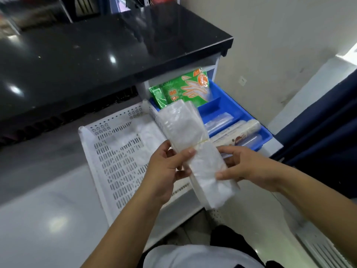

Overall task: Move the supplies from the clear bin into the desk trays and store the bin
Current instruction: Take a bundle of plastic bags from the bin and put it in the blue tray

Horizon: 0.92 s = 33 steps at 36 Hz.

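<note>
Bundle of clear plastic bags (195, 149), banded with a rubber band: gripped by left hand (168, 171) and right hand (245, 165), above white perforated tray (116, 157). Blue divided tray (231, 107) just right holds green glove packets (185, 88) and plastic rolls (241, 130), under the black tabletop (96, 55).

Head view, steeply down, close.

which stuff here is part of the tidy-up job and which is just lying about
Part of the job:
- bundle of clear plastic bags, held by left hand and right hand
- blue divided tray
- green glove packets in that tray
- rolls of plastic in the tray's front section
- white perforated tray

Just lying about:
- black countertop
- wall socket
</note>
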Each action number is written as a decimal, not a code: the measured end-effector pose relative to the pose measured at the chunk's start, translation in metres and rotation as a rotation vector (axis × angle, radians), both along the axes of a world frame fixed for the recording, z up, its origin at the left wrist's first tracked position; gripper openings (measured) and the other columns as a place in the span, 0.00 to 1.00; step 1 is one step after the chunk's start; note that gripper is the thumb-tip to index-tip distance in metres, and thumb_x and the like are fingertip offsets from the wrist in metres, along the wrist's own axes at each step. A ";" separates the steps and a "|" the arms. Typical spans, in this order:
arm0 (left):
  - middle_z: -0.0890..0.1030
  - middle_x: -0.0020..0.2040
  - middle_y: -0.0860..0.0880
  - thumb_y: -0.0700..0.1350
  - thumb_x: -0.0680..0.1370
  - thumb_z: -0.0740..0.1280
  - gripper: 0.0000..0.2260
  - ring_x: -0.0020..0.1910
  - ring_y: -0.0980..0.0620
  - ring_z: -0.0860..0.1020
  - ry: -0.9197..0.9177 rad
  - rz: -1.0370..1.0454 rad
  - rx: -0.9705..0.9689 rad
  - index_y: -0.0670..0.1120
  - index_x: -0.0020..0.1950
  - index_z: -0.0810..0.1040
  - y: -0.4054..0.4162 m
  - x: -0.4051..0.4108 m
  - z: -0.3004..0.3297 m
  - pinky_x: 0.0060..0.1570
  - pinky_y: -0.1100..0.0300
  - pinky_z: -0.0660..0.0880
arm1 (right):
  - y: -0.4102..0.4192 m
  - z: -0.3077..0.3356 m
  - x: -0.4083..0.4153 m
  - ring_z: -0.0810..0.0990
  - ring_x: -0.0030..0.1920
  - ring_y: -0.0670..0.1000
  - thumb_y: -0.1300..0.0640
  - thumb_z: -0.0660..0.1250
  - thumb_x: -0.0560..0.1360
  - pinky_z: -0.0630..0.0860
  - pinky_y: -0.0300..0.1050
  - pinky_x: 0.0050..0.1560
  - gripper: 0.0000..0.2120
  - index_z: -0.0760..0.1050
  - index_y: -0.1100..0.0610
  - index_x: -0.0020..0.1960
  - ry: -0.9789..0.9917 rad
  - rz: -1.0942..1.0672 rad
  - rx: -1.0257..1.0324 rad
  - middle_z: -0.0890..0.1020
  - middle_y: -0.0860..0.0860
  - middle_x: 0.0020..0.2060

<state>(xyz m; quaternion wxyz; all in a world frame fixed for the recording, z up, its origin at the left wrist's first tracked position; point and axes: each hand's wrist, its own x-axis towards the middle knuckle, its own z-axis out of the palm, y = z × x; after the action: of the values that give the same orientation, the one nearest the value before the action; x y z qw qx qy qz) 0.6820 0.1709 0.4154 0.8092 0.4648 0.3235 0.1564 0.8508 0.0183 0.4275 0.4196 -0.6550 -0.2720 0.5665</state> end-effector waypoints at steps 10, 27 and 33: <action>0.80 0.65 0.43 0.46 0.67 0.79 0.34 0.62 0.43 0.79 -0.112 -0.037 0.101 0.46 0.71 0.73 0.037 0.039 0.021 0.59 0.45 0.78 | 0.038 0.001 0.109 0.83 0.59 0.56 0.62 0.78 0.69 0.78 0.59 0.61 0.25 0.78 0.45 0.62 0.002 0.288 0.050 0.85 0.54 0.57; 0.65 0.74 0.64 0.61 0.61 0.81 0.48 0.69 0.67 0.67 0.505 -0.304 0.934 0.71 0.74 0.58 0.095 0.124 0.115 0.65 0.60 0.71 | 0.128 0.037 0.240 0.83 0.44 0.40 0.64 0.76 0.71 0.79 0.40 0.44 0.19 0.78 0.45 0.57 -0.452 0.774 0.210 0.85 0.37 0.44; 0.59 0.79 0.54 0.70 0.64 0.72 0.51 0.77 0.52 0.56 1.017 -0.772 1.705 0.59 0.80 0.51 0.074 0.180 0.107 0.75 0.54 0.53 | 0.151 0.041 0.244 0.75 0.43 0.28 0.59 0.75 0.73 0.72 0.34 0.41 0.20 0.76 0.44 0.60 -0.703 0.934 0.237 0.78 0.37 0.45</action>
<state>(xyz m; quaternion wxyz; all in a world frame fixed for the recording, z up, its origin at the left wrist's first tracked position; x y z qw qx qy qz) 0.8622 0.2445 0.5219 -0.0192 0.9597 0.2379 -0.1483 1.0952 0.1689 0.4690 0.0809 -0.5631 -0.7152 0.4061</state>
